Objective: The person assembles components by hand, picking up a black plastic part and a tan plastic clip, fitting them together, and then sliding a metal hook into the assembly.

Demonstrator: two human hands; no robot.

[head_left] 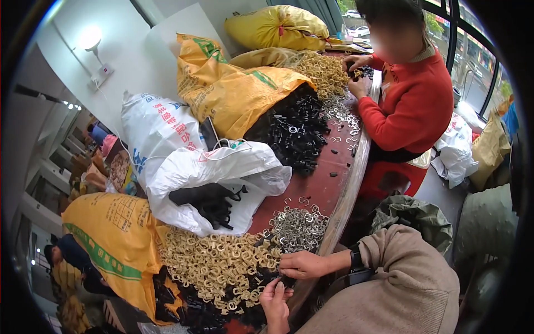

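My right hand [303, 264], with a dark watch [357, 259] at the wrist, is closed in a pinch at the table's near edge. Just below it, my left hand [275, 300] has its thumb and fingers pressed together. The fingertips of both hands nearly meet around something small and dark, too hidden to name. Beside them spreads a heap of beige plastic buckles [214, 267]. Small black plastic parts [208, 312] lie along the near side of that heap. Beyond my right hand is a pile of silvery metal U-shaped rings [297, 229].
An open white woven sack [172, 183] holds black parts [211, 203]. Orange sacks [108, 234] spill onto the red table [328, 195]. Across from me, a person in red [411, 106] handles small parts beside another beige heap [320, 72] and a black heap [295, 131].
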